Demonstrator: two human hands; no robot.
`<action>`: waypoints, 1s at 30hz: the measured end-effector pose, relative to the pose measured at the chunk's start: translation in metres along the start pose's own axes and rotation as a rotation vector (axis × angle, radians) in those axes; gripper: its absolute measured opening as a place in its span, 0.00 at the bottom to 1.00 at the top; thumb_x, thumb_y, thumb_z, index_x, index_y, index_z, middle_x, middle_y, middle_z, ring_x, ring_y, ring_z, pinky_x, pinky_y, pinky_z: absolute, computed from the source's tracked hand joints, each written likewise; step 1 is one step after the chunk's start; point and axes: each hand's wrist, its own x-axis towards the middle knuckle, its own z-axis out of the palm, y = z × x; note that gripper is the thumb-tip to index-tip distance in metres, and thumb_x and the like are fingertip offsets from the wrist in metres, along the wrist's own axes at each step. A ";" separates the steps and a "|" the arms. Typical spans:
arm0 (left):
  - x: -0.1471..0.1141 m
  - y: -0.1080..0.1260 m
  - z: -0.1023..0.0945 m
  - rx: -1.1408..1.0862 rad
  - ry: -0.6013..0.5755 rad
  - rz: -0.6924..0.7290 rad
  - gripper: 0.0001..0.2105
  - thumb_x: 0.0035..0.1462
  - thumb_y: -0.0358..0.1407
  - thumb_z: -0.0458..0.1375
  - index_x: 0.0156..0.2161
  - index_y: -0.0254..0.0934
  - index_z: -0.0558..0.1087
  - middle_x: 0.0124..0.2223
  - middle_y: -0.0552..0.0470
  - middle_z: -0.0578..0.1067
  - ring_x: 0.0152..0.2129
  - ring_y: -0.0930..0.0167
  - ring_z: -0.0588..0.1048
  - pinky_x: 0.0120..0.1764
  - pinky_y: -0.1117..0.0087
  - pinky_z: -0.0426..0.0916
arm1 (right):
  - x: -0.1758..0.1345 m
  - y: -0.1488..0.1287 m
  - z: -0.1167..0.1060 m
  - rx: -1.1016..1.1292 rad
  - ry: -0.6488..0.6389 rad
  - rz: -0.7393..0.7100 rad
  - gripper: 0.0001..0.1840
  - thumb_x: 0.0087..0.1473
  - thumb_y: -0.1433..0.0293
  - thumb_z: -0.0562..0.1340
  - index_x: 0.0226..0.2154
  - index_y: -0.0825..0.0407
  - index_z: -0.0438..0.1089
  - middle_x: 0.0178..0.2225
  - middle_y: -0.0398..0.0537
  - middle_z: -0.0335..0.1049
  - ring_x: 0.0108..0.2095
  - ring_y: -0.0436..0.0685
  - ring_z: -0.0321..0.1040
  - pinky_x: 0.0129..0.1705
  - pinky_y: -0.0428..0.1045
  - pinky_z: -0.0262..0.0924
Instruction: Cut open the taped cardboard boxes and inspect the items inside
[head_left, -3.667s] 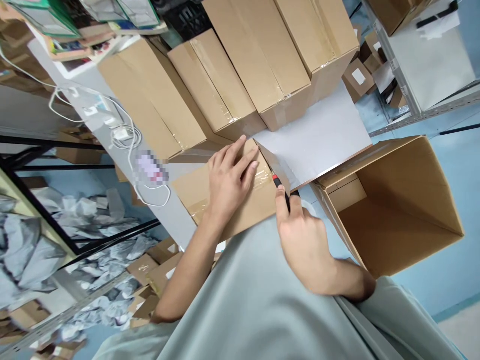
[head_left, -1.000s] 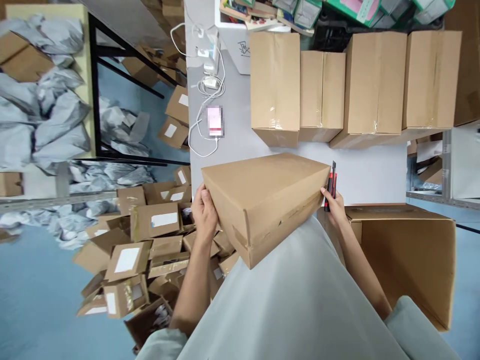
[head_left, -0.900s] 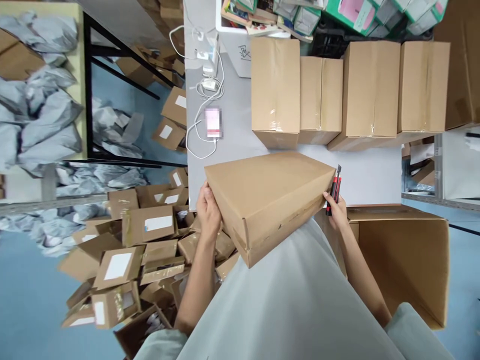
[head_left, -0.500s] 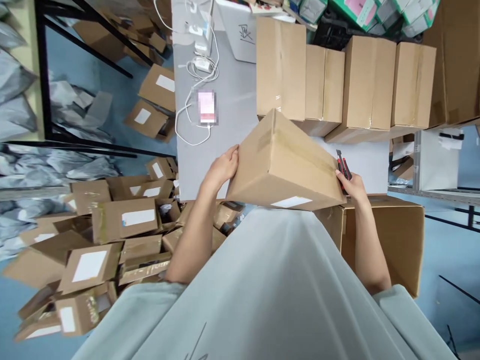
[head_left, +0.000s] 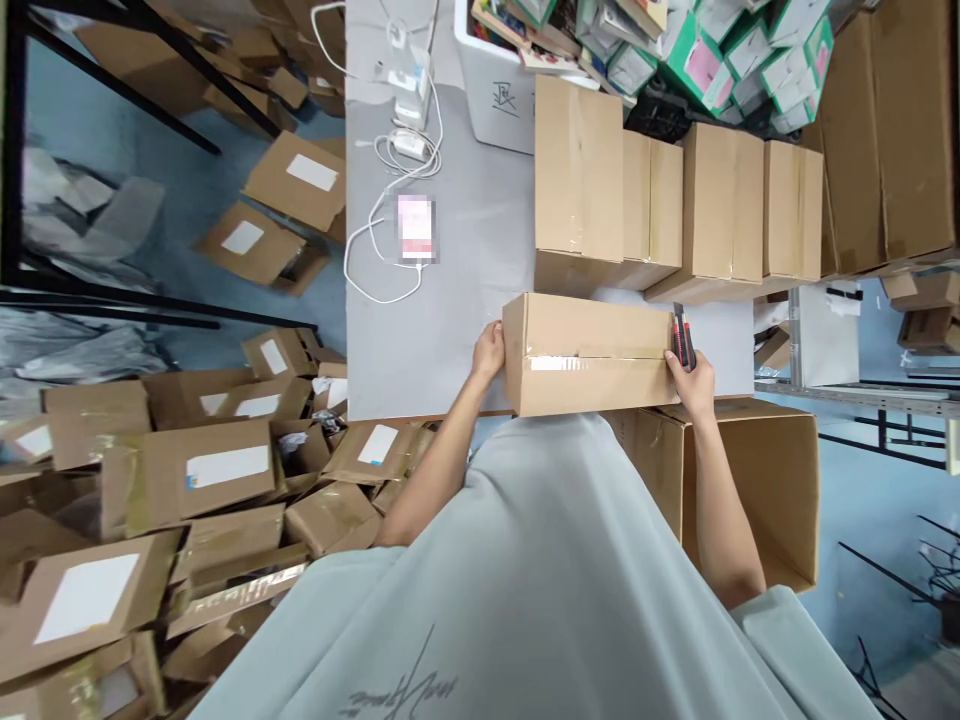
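Observation:
A long taped cardboard box (head_left: 592, 345) lies at the near edge of the grey table, right in front of my body. Strips of tape run along its upper face. My left hand (head_left: 490, 352) grips its left end, with the fingers curled and partly hidden behind the corner. At the right end, my right hand (head_left: 694, 380) is closed around a black and red utility knife (head_left: 682, 338), its tip pointing away from me. The thumb side of that hand also presses on the box.
Several closed cardboard boxes (head_left: 577, 170) stand in a row behind. A white bin (head_left: 499, 95) holds books. A charging phone (head_left: 416, 228) and cables lie left on the table (head_left: 465, 240). Opened cartons (head_left: 225, 465) pile up on the left floor; a big open carton (head_left: 750, 500) stands right.
The box has turned from tilted, corner up, to lying level with a taped face upward. My left hand has moved right and toward me along with it; the knife stays in my right hand.

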 end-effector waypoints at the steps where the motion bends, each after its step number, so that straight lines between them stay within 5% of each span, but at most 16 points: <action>1: 0.004 -0.004 0.006 -0.018 0.001 -0.013 0.26 0.79 0.47 0.44 0.60 0.30 0.77 0.64 0.29 0.81 0.64 0.52 0.78 0.67 0.51 0.69 | 0.001 -0.003 0.004 -0.018 0.005 -0.002 0.34 0.53 0.32 0.62 0.32 0.45 0.64 0.27 0.43 0.66 0.31 0.58 0.59 0.37 0.53 0.59; 4: 0.011 -0.013 0.008 -0.074 0.004 -0.023 0.25 0.77 0.46 0.49 0.61 0.29 0.78 0.65 0.28 0.80 0.65 0.50 0.77 0.69 0.49 0.68 | 0.006 -0.015 0.006 -0.090 0.045 -0.053 0.31 0.58 0.35 0.62 0.34 0.46 0.66 0.28 0.45 0.68 0.31 0.59 0.62 0.39 0.54 0.62; 8: -0.005 -0.018 -0.025 -0.165 -0.008 0.065 0.26 0.72 0.44 0.56 0.67 0.32 0.74 0.71 0.32 0.76 0.66 0.54 0.76 0.70 0.52 0.70 | 0.005 -0.043 -0.010 -0.204 0.105 -0.192 0.28 0.63 0.42 0.63 0.42 0.50 0.73 0.32 0.50 0.75 0.33 0.62 0.70 0.42 0.56 0.66; 14: -0.064 -0.003 -0.077 -0.234 -0.126 0.489 0.32 0.67 0.52 0.65 0.72 0.47 0.71 0.76 0.42 0.68 0.75 0.53 0.66 0.71 0.48 0.69 | -0.027 -0.126 -0.022 -0.274 -0.346 -0.480 0.30 0.72 0.46 0.60 0.63 0.49 0.73 0.38 0.50 0.84 0.31 0.62 0.78 0.38 0.52 0.68; 19: -0.074 0.003 -0.077 -0.184 -0.229 0.475 0.33 0.66 0.48 0.65 0.74 0.44 0.70 0.79 0.38 0.62 0.78 0.51 0.60 0.77 0.44 0.60 | -0.049 -0.184 0.002 -0.513 -0.659 -0.828 0.30 0.81 0.53 0.49 0.72 0.47 0.69 0.55 0.56 0.84 0.48 0.64 0.82 0.45 0.52 0.69; 25: -0.069 -0.005 -0.077 -0.239 -0.317 0.452 0.35 0.68 0.51 0.63 0.76 0.45 0.66 0.79 0.39 0.62 0.78 0.52 0.60 0.73 0.46 0.67 | -0.056 -0.217 0.024 -0.957 -0.652 -0.880 0.31 0.83 0.55 0.45 0.78 0.43 0.62 0.48 0.53 0.82 0.37 0.62 0.78 0.35 0.51 0.57; 30: -0.071 -0.006 -0.079 -0.277 -0.331 0.451 0.36 0.69 0.51 0.63 0.77 0.45 0.65 0.79 0.40 0.62 0.78 0.51 0.60 0.73 0.46 0.68 | -0.059 -0.230 0.028 -1.064 -0.688 -0.863 0.32 0.83 0.56 0.42 0.79 0.42 0.59 0.48 0.54 0.81 0.36 0.61 0.77 0.36 0.51 0.54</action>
